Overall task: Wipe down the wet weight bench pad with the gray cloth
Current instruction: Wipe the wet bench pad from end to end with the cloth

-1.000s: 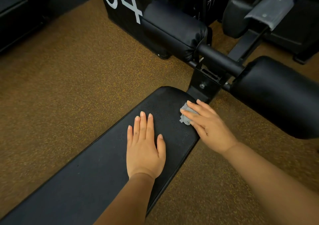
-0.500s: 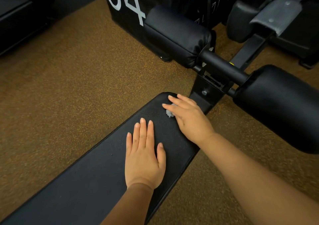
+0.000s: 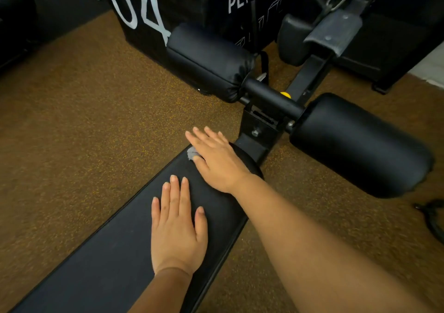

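The black bench pad runs from the lower left up to the middle of the view. My right hand presses flat on the gray cloth at the pad's far left corner; only a small bunch of cloth shows under the thumb. The fingertips reach past the pad's edge over the floor. My left hand lies flat on the pad, fingers together, a little nearer to me and holding nothing.
Two black roller pads flank the bench's frame post just beyond the pad. A black box with white "04" stands behind. Brown speckled floor surrounds the bench. A dark strap lies at the right edge.
My right hand has slid the cloth leftward across the far end of the pad, from its right side to its left corner. The left hand has stayed in place.
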{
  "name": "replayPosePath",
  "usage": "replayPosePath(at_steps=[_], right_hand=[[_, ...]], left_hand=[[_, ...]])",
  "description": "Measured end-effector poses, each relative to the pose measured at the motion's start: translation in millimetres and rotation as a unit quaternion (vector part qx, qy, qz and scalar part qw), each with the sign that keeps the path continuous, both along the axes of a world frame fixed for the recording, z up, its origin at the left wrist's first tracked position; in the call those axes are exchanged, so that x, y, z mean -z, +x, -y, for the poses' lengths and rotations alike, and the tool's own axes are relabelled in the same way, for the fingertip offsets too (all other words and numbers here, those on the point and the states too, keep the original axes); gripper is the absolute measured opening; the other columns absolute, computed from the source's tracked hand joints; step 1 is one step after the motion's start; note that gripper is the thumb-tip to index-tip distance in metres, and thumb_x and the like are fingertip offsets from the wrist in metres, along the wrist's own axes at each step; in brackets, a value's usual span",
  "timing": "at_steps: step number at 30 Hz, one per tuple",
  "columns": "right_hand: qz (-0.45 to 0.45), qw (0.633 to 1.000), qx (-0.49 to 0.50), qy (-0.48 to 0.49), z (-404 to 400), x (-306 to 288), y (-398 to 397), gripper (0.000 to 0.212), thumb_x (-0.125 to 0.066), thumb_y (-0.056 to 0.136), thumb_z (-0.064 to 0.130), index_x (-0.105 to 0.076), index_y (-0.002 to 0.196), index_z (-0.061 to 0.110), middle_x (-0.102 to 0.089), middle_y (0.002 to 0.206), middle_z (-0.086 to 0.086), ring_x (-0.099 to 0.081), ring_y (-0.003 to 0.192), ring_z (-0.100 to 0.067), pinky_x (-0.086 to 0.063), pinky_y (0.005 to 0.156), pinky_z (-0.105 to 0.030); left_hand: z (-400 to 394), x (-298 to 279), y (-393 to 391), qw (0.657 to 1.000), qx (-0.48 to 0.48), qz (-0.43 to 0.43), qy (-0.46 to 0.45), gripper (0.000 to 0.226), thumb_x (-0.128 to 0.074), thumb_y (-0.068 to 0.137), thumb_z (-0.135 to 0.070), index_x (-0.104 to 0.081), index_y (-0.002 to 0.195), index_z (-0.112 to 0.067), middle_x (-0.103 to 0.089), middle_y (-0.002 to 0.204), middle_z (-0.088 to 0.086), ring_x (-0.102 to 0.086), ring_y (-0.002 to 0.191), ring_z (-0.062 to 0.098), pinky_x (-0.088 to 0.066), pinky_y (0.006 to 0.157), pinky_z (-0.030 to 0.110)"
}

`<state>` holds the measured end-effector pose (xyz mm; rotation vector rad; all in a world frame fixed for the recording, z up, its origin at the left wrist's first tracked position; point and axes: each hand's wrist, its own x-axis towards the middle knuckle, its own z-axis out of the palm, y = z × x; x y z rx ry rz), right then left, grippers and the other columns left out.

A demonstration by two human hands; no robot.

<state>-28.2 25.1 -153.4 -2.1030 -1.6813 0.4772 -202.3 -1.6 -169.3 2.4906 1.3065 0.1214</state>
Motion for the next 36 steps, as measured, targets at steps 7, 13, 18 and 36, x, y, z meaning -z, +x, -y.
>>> replayPosePath(at_steps=[7, 13, 18, 36], right_hand=[[-0.194, 0.903, 0.349, 0.16, 58.7, -2.8, -5.2, 0.045, -0.033, 0.101, 0.019, -0.032, 0.146, 0.025, -0.032, 0.153, 0.005, -0.014, 0.144, -0.008, -0.013, 0.119, -0.034], [-0.255, 0.816, 0.467, 0.225, 58.3, 13.6, -15.1, 0.039, -0.033, 0.1, 0.028, -0.045, 0.137, 0.021, -0.049, 0.137, 0.003, -0.04, 0.129, -0.008, -0.033, 0.105, -0.026], [-0.202, 0.834, 0.466, 0.214, 55.3, 18.0, -18.3, 0.042, -0.031, 0.096, 0.035, -0.051, 0.131, 0.021, -0.054, 0.128, 0.004, -0.044, 0.121, -0.007, -0.03, 0.093, -0.016], [-0.197, 0.808, 0.488, 0.264, 56.1, 27.5, -18.2, 0.034, -0.034, 0.098, 0.03, -0.054, 0.124, 0.022, -0.053, 0.116, 0.013, -0.047, 0.111, 0.0, -0.032, 0.09, -0.005]], left_hand=[[-15.4, -25.3, 30.0, 0.981, -0.038, 0.171, -0.077, 0.053, -0.046, 0.094, -0.027, -0.029, 0.145, -0.03, -0.018, 0.157, 0.0, -0.006, 0.145, 0.012, 0.003, 0.118, 0.035], [-46.6, -23.7, 91.3, 0.986, 0.127, 0.095, -0.047, 0.062, -0.046, 0.089, -0.053, -0.027, 0.145, -0.034, -0.007, 0.159, 0.004, 0.002, 0.146, 0.021, 0.005, 0.116, 0.035], [-61.5, -18.7, 92.9, 0.983, 0.149, 0.097, -0.048, 0.042, -0.052, 0.094, -0.029, -0.048, 0.136, -0.024, -0.027, 0.155, 0.0, -0.012, 0.145, 0.019, 0.002, 0.116, 0.029], [-118.1, -16.6, 92.3, 0.986, 0.042, 0.139, -0.082, 0.034, -0.054, 0.093, -0.019, -0.06, 0.127, -0.017, -0.055, 0.135, 0.002, -0.048, 0.126, 0.019, -0.033, 0.105, 0.027]])
